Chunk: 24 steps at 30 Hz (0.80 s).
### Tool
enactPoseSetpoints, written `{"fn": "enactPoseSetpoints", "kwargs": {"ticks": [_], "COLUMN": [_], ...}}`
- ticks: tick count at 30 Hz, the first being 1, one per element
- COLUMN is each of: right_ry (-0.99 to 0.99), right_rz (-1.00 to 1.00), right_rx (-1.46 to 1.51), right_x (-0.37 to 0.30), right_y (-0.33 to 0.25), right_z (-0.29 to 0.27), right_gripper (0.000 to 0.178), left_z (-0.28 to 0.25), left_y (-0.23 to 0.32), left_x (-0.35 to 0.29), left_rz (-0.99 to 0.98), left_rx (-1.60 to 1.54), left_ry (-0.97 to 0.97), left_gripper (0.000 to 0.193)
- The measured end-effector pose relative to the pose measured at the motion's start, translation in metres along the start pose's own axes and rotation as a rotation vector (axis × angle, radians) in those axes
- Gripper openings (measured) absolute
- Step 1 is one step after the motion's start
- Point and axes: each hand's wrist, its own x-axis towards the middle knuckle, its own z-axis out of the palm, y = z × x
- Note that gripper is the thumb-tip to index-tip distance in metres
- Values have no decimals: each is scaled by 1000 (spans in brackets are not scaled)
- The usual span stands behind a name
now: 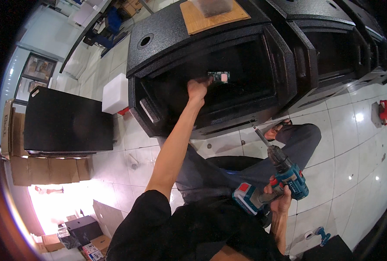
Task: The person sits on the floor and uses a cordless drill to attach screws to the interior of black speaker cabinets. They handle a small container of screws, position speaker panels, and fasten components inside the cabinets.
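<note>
My left hand point(197, 89) reaches into the open front of a black speaker cabinet point(171, 52). Its fingers are closed at the left edge of a small green circuit board point(221, 77) with a pale square part on it. The dark interior hides what lies behind the board. In my right hand point(280, 200) is a teal and black cordless drill point(291, 178), gripped by its handle. A long bit in its chuck points up and forward, toward the cabinet's lower edge. The drill's battery point(247, 198) is at my lap.
A wooden board point(197, 21) with a clear plastic container point(213, 6) lies on the cabinet. More black cabinets point(332, 48) stand at right. At left are a white block point(115, 93) and a black box point(67, 122). A red object point(384, 112) lies on the tiled floor.
</note>
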Motion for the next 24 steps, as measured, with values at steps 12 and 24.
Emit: {"fn": "enactPoseSetpoints", "kwargs": {"ticks": [12,24], "right_ry": [-53,80], "right_rz": [-311,-386], "right_rx": [-191,-357], "right_x": [59,161], "right_y": [-12,-35], "right_z": [74,183], "right_gripper": [39,21], "left_z": [85,100], "left_y": [-25,-23], "left_x": [69,63], "left_rz": [374,450], "left_rx": [-256,-183], "left_ry": [470,290], "left_gripper": [18,22]}}
